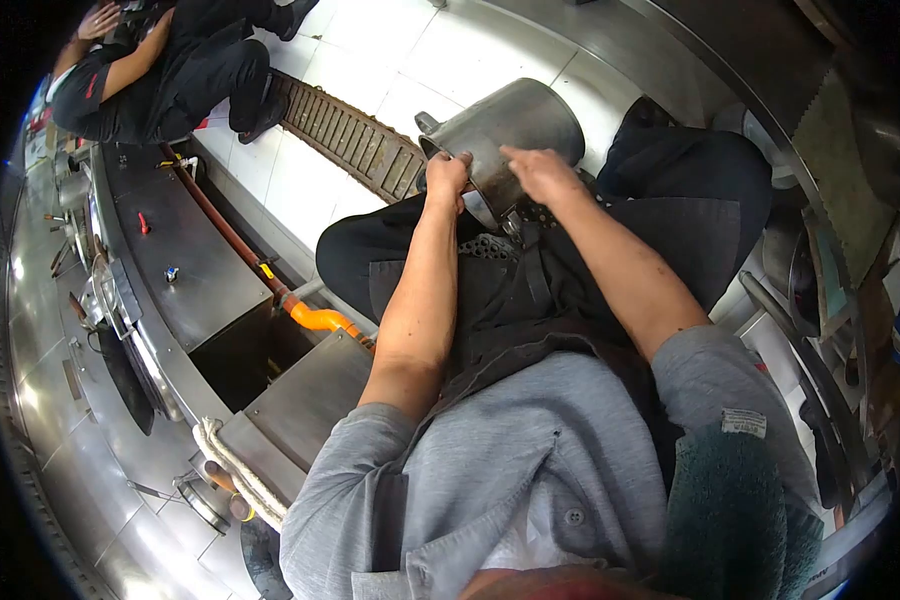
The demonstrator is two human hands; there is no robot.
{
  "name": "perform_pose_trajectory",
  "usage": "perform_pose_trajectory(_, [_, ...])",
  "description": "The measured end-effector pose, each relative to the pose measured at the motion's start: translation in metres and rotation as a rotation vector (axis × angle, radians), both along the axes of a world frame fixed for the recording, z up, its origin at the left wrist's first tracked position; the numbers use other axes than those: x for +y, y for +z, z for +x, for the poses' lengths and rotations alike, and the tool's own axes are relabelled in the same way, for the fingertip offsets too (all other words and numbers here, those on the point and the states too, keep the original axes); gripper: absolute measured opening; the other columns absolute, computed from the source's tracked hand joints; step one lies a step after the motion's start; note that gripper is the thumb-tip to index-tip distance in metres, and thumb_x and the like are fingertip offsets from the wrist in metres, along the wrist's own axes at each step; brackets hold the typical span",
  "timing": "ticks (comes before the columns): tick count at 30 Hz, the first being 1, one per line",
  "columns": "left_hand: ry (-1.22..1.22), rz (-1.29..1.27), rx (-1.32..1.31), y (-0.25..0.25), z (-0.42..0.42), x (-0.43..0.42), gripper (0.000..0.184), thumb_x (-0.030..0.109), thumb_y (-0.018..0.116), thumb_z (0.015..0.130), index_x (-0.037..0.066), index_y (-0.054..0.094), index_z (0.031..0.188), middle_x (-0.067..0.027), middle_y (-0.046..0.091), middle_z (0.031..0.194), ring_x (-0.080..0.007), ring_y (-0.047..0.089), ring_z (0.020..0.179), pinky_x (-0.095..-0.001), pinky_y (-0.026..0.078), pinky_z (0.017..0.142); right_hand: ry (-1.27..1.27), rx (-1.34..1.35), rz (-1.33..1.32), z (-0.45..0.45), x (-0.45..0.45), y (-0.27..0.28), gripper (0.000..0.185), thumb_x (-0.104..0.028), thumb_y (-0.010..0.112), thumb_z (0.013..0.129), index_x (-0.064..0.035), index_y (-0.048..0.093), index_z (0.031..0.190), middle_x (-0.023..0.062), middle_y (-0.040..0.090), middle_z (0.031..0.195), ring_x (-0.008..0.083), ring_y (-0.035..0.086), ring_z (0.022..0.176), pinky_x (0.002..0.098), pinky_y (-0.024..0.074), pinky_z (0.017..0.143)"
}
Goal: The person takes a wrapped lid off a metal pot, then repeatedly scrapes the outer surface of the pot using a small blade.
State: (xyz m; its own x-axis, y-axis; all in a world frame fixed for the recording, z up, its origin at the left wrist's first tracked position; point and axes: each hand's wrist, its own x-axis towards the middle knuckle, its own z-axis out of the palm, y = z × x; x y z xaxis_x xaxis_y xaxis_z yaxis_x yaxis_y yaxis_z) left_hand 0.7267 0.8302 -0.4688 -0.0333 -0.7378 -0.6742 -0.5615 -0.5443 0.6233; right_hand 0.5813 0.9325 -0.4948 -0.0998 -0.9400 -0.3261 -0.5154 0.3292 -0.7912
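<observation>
A large dented metal stockpot (530, 125) lies tilted on its side between my bent legs, its mouth facing left. One loop handle (427, 123) sticks out on its far side, and another handle (513, 228) shows near my lap. My left hand (448, 180) is closed around the pot's rim, with the fingertips hidden inside the mouth. Against the outer wall is my right hand (545, 178), index finger stretched out over the metal and the other fingers partly hidden. No tool shows in either hand.
A rusty floor drain grate (350, 135) runs beyond the pot across white tiles. Left stands a steel counter (185, 270) with an orange pipe (320, 318) beside it. A co-worker in dark clothes (200, 80) sits at upper left. Metal shelving (800, 330) is at right.
</observation>
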Motion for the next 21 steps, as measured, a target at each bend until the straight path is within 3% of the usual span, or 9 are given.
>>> perform_pose_trajectory(5, [-0.019, 0.016, -0.031, 0.008, -0.001, 0.0, 0.035, 0.015, 0.061, 0.086, -0.009, 0.051, 0.11, -0.0141, 0.061, 0.089, -0.0218, 0.061, 0.069, -0.0294, 0.051, 0.048, -0.133, -0.048, 0.096, -0.006, 0.0, 0.004, 0.036, -0.019, 0.046, 0.092, -0.0173, 0.053, 0.128, 0.0178, 0.06, 0.114, 0.0356, 0.057, 0.106, 0.0417, 0.0443, 0.095])
perform_pose_trajectory(7, [0.019, -0.006, -0.007, 0.011, -0.002, 0.0, 0.035, 0.015, 0.061, 0.086, -0.009, 0.051, 0.11, -0.0141, 0.061, 0.089, -0.0217, 0.061, 0.069, -0.0297, 0.051, 0.047, -0.151, -0.034, 0.059, -0.011, -0.006, -0.001, 0.037, -0.019, 0.047, 0.092, -0.0175, 0.053, 0.128, 0.0185, 0.06, 0.114, 0.0358, 0.057, 0.106, 0.0419, 0.0451, 0.094])
perform_pose_trajectory(10, [0.037, -0.013, 0.021, 0.013, -0.005, 0.003, 0.031, 0.015, 0.06, 0.086, -0.008, 0.054, 0.105, -0.0126, 0.061, 0.085, -0.0208, 0.061, 0.068, -0.0295, 0.049, 0.046, 0.034, -0.016, 0.024, 0.003, -0.002, 0.01, 0.037, -0.02, 0.047, 0.092, -0.0177, 0.052, 0.129, 0.018, 0.059, 0.116, 0.037, 0.057, 0.105, 0.0429, 0.0452, 0.093])
perform_pose_trajectory(11, [0.098, -0.012, 0.114, 0.006, -0.002, 0.003, 0.027, 0.016, 0.06, 0.086, -0.006, 0.055, 0.1, -0.0111, 0.06, 0.081, -0.02, 0.059, 0.061, -0.0284, 0.048, 0.043, -0.018, -0.06, 0.056, 0.009, 0.005, 0.018, 0.037, -0.02, 0.046, 0.092, -0.018, 0.053, 0.129, 0.017, 0.06, 0.115, 0.0371, 0.056, 0.106, 0.0431, 0.0441, 0.094])
perform_pose_trajectory(13, [0.078, 0.0, 0.049, 0.016, -0.008, 0.003, 0.024, 0.016, 0.059, 0.087, -0.005, 0.055, 0.099, -0.01, 0.06, 0.079, -0.0192, 0.057, 0.056, -0.0278, 0.046, 0.042, -0.051, -0.104, -0.064, 0.009, 0.005, -0.004, 0.036, -0.019, 0.05, 0.09, -0.0131, 0.056, 0.125, 0.0194, 0.06, 0.112, 0.0366, 0.056, 0.106, 0.0421, 0.0442, 0.093])
perform_pose_trajectory(16, [-0.029, -0.023, -0.051, 0.006, -0.001, -0.003, 0.024, 0.015, 0.059, 0.087, -0.005, 0.055, 0.099, -0.0095, 0.059, 0.077, -0.0186, 0.056, 0.053, -0.0284, 0.046, 0.041, -0.171, -0.055, 0.071, -0.008, 0.0, -0.014, 0.037, -0.02, 0.045, 0.092, -0.0187, 0.052, 0.129, 0.0169, 0.058, 0.118, 0.0354, 0.056, 0.108, 0.0426, 0.0437, 0.095])
perform_pose_trajectory(20, [-0.035, 0.004, -0.08, 0.031, -0.015, 0.002, 0.025, 0.015, 0.058, 0.087, -0.005, 0.054, 0.101, -0.0101, 0.059, 0.079, -0.0186, 0.058, 0.06, -0.0291, 0.048, 0.043, 0.032, -0.009, 0.123, 0.002, 0.0, 0.025, 0.037, -0.022, 0.046, 0.093, -0.019, 0.052, 0.13, 0.0169, 0.059, 0.116, 0.0357, 0.056, 0.108, 0.0428, 0.0445, 0.094])
perform_pose_trajectory(21, [0.025, 0.003, 0.012, 0.022, -0.01, 0.001, 0.027, 0.015, 0.059, 0.087, -0.006, 0.054, 0.102, -0.0104, 0.06, 0.08, -0.0187, 0.059, 0.06, -0.0294, 0.048, 0.043, -0.027, -0.073, 0.042, 0.014, 0.006, 0.006, 0.037, -0.021, 0.046, 0.093, -0.0195, 0.052, 0.129, 0.0176, 0.059, 0.116, 0.0359, 0.056, 0.107, 0.0426, 0.0449, 0.094])
